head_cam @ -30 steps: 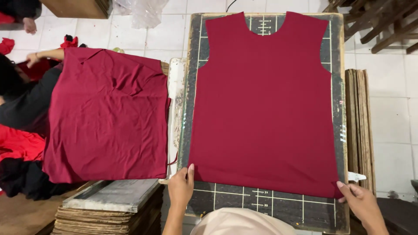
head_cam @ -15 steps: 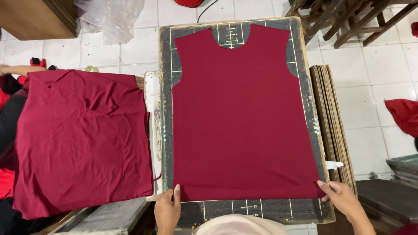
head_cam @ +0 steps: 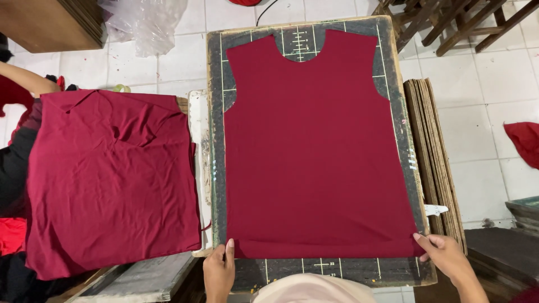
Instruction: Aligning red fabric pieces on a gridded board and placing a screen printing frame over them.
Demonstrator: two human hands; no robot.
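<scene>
A dark red sleeveless garment panel (head_cam: pixel 314 151) lies flat on a dark printing board (head_cam: pixel 216 140) marked with yellow grid lines. My left hand (head_cam: pixel 219 272) rests at the panel's lower left corner, fingers on the hem. My right hand (head_cam: pixel 446 255) pinches the lower right corner at the board's edge. The panel's neckline points away from me.
A stack of dark red panels (head_cam: pixel 112 179) lies to the left, with another person's arm (head_cam: pixel 25 78) beside it. Wooden boards (head_cam: pixel 435 163) stand on edge to the right. A plastic bag (head_cam: pixel 143 22) and wooden frames (head_cam: pixel 455 22) sit on the white tile floor.
The view has shifted left, so the board now sits more central. Both hands stay at the panel's lower corners, with the hem pulled straighter along the board.
</scene>
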